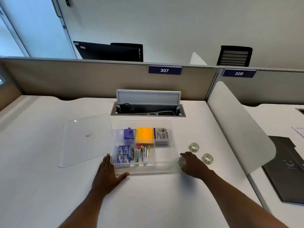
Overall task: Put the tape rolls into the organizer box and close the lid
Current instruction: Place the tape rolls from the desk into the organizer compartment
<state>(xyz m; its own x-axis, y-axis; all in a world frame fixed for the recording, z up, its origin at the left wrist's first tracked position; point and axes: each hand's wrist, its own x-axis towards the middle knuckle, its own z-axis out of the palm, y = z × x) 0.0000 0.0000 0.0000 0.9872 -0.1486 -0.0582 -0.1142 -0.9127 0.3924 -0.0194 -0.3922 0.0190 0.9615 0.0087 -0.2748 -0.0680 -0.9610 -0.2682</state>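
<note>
A clear organizer box [173,162] stands open in the middle of the white desk, with stationery in most compartments and its near right compartment bare. Its clear lid [85,140] lies flat to the left. My left hand [107,175] rests flat against the box's near left corner. My right hand [192,165] is closed around a clear tape roll [182,162] just right of the box, on the desk. Two more tape rolls lie further right: one [194,147] farther away, one [207,158] nearer.
An open cable tray [148,111] with a raised flap sits behind the box. A white curved divider [238,125] bounds the desk on the right, with a dark mat [286,170] beyond it. A beige partition [82,79] runs along the back.
</note>
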